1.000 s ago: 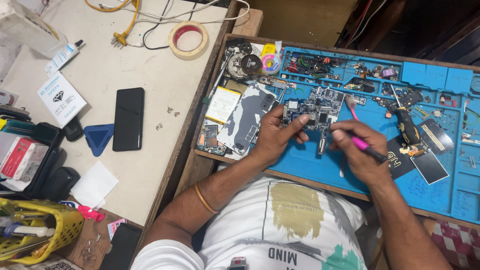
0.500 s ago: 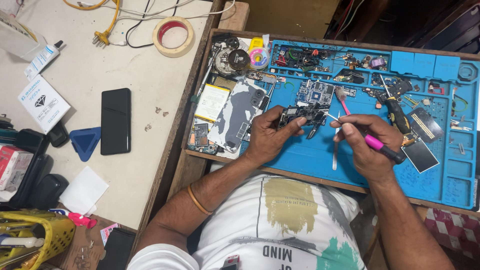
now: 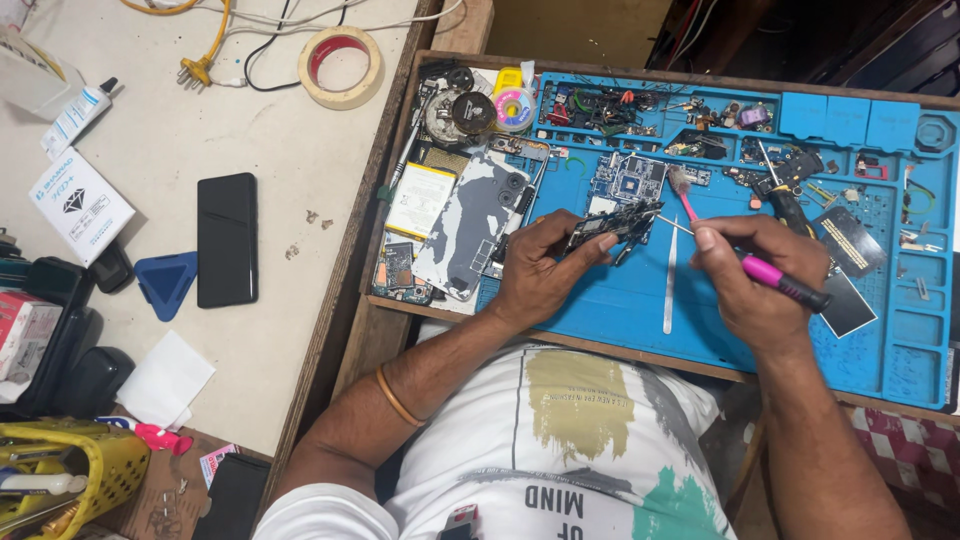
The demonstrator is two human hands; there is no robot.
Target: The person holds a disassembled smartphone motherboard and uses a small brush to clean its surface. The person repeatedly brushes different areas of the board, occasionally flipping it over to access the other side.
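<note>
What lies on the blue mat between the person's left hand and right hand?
In the head view, metal tweezers lie on the blue mat between the left hand and the right hand.

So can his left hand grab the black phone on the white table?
Probably not right now: the left hand is holding a circuit board, and the black phone lies well off to its side, though nothing blocks the way.

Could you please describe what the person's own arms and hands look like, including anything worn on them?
Both arms are bare to the short sleeves of a white printed T-shirt. The left hand has a thin orange band on its forearm. The right hand shows nothing worn.
</note>
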